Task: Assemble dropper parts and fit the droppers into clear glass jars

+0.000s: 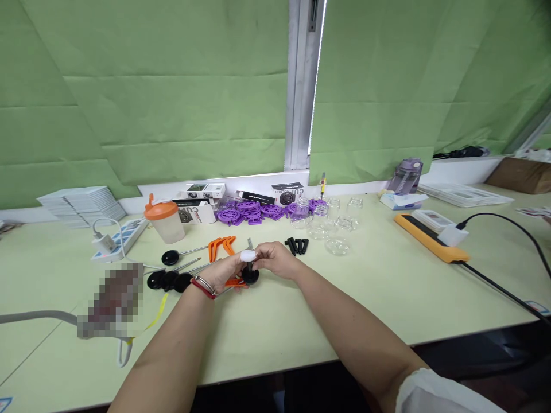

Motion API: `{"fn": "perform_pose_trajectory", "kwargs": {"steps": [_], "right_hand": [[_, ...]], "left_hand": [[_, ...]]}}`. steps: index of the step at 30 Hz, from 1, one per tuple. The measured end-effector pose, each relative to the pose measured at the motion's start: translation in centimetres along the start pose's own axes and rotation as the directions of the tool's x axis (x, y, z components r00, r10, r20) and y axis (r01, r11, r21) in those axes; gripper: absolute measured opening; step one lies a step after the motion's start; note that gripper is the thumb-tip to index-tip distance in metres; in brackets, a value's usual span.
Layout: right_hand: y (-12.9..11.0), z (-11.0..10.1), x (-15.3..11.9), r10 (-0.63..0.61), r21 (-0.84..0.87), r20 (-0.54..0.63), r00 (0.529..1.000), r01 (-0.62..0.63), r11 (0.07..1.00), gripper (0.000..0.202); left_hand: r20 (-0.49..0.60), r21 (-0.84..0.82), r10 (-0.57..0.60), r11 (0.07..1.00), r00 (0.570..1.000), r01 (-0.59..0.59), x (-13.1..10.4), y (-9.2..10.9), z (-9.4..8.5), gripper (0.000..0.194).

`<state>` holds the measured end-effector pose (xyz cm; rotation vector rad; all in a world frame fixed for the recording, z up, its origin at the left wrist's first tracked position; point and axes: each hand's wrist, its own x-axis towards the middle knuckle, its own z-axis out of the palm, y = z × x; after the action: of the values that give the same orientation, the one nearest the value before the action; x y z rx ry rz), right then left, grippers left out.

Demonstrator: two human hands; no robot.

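The head view shows a black part [250, 275] held above the middle of the table [301, 321], between the two hands. It has a round, dark disc at its lower end and a short, narrow stem rising from it; the fingers hide much of the rest. A white oval patch [248, 256] shows at the top of the stem, though whether it belongs to the part or covers a fingertip cannot be told. The left hand [224, 274] is closed around the part, with an orange piece [235, 282] showing beneath its fingers. The right hand [273, 258] pinches near the stem with bent fingers. Just left of the hands lie glossy black discs [170, 280] with metal rods, and orange brackets [221, 246] lie beyond. Black pegs [297, 246] lie to the right, clear glass cups [337, 245] farther right, and purple openwork pieces [249, 211] are heaped toward the wall.
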<state>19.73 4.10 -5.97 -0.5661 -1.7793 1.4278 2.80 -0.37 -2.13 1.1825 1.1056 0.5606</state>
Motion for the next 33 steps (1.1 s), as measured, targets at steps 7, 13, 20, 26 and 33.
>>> {"fn": "perform_pose_trajectory", "kwargs": {"steps": [7,13,20,26,33], "right_hand": [[-0.46,0.09,-0.04,-0.071,-0.098,-0.015,0.997,0.069,0.993,0.012],[-0.41,-0.02,-0.03,-0.080,-0.095,-0.007,0.997,0.079,0.992,0.014],[-0.39,0.01,-0.07,-0.061,-0.057,-0.038,0.997,0.059,0.997,0.020],[-0.69,0.04,-0.07,-0.038,-0.042,-0.041,0.998,0.036,0.998,0.022],[-0.37,0.05,0.00,-0.019,0.005,-0.062,0.998,0.020,1.000,0.020]], "left_hand": [[-0.020,0.051,0.002,0.999,1.000,-0.001,-0.39,0.47,0.35,0.033],[-0.024,0.046,0.004,0.999,1.000,-0.003,-0.30,0.35,0.28,0.032],[-0.010,0.057,0.016,0.998,1.000,-0.015,-0.50,0.48,0.43,0.030],[-0.021,0.047,0.024,0.999,0.999,-0.023,-0.47,0.48,0.45,0.031],[-0.001,0.060,0.026,0.998,1.000,-0.026,-0.51,0.57,0.48,0.034]]}}
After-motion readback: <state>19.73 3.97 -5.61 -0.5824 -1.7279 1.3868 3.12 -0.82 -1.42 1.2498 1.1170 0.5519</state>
